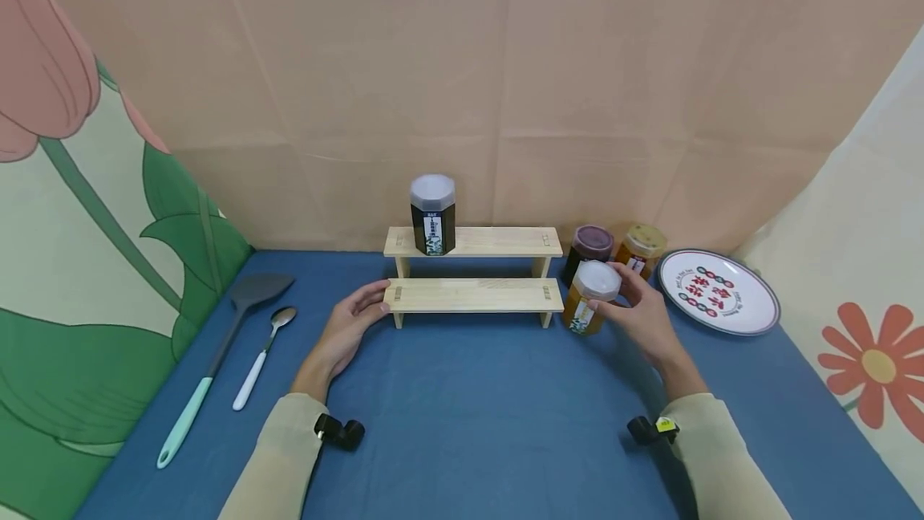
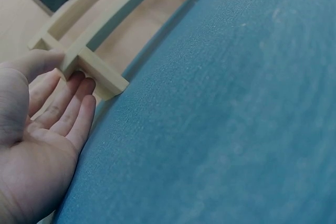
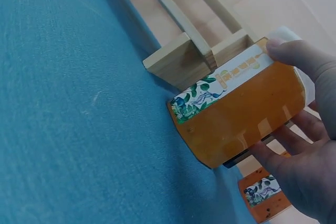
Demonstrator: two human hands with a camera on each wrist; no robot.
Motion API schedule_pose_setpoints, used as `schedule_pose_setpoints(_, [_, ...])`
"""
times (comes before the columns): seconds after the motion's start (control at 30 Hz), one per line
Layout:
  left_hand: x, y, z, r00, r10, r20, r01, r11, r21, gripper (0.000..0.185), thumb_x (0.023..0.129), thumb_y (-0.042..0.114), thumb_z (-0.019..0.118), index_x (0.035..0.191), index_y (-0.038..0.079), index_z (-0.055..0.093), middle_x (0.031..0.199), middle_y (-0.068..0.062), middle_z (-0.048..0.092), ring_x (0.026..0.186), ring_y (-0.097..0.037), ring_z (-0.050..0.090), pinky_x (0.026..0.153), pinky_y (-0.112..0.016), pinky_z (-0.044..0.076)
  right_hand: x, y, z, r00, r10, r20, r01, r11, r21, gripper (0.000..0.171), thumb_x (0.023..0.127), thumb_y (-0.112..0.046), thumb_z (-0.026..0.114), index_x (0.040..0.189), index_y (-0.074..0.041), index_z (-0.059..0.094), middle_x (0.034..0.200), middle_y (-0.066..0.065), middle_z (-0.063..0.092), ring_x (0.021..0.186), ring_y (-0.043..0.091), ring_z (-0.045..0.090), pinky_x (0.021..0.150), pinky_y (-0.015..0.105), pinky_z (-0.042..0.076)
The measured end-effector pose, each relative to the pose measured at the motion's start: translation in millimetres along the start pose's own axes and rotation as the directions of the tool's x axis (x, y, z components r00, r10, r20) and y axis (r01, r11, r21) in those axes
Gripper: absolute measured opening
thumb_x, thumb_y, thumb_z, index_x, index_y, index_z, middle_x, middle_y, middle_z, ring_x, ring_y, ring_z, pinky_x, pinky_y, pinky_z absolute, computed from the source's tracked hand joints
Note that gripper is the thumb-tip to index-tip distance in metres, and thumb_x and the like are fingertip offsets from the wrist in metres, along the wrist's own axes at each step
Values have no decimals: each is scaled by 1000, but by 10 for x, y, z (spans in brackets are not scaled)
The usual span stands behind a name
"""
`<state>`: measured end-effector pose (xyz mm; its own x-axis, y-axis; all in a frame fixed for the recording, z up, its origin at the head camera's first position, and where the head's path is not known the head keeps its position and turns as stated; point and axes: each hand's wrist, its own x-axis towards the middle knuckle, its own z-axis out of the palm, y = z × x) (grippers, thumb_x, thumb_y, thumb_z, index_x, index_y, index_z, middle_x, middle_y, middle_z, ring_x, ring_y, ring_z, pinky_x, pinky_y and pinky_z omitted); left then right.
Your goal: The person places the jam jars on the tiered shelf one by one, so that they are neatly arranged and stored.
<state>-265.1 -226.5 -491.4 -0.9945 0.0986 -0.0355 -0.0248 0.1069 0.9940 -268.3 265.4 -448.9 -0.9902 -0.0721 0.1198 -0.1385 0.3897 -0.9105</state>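
Note:
A two-step wooden shelf (image 1: 472, 295) stands at the back of the blue cloth. My left hand (image 1: 351, 326) holds the left end of its lower step, thumb on top and fingers beneath, as the left wrist view shows. By the shelf's right end, my right hand (image 1: 638, 315) grips an amber jar (image 3: 239, 108) with a white lid and a leafy label. On the upper step, toward the left, sits a dark jar (image 1: 433, 215) with a pale lid. Behind the held jar are a purple-lidded dark jar (image 1: 592, 243) and a yellow-lidded jar (image 1: 645, 243).
A white plate (image 1: 719, 293) with red characters lies at the far right. At the left are a spatula (image 1: 216, 359) with a mint handle and a white-handled spoon (image 1: 263, 355). A beige backdrop (image 1: 462, 87) rises behind the shelf.

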Motion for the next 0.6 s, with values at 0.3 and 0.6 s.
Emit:
schedule_pose_setpoints(0.3, [2,7,8,1000,1,5,-1,1000,-5,57,103,28,67,154,16,47,155,-11,48,140,-23,46,103,-14,47,-50,-23,-64,999,34,-29,-34,999,10,80,92,-35,80,159,-22,40,155,12,45,145,31,43,105,35,47])
schedule_pose_setpoints(0.6, [-3,7,9,1000,4,4,-4,1000,-19,56,103,26,67,154,15,47,154,-12,48,140,-24,46,100,-13,48,-52,-149,-179,999,19,-42,-18,999,30,79,91,-32,81,159,-24,40,152,7,48,133,16,48,98,23,52])
